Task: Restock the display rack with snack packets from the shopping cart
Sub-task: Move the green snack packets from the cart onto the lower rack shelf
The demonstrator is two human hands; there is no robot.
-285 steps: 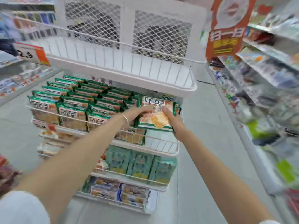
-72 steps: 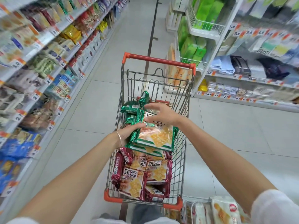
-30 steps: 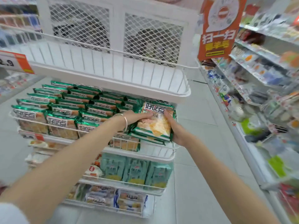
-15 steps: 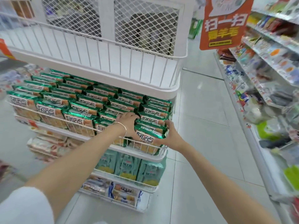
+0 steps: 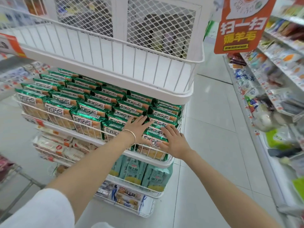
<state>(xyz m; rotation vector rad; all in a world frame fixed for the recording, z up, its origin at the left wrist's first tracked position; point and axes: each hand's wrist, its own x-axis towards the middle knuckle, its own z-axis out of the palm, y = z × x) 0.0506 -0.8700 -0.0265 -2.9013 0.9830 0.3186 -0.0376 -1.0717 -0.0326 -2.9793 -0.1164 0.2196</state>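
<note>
Your left hand [image 5: 139, 129] lies flat, fingers straight, on the green packets [image 5: 92, 109] in the second tier of the rack [image 5: 148, 85], with a bracelet [image 5: 131, 134] at the wrist. Your right hand [image 5: 173, 143] is spread open too, resting on the front packet [image 5: 153, 139] at the tier's right corner. Neither hand grips anything. The packets stand in rows across that tier. Teal bags [image 5: 134, 171] sit one tier below, and an orange sign [image 5: 241, 30] hangs at upper right.

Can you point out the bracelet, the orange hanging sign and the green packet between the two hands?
bracelet [image 5: 133, 136]: head view, gold band on the wrist.
orange hanging sign [image 5: 238, 37]: head view, its yellow lettering.
green packet [image 5: 152, 139]: head view, white label on its face.
</note>
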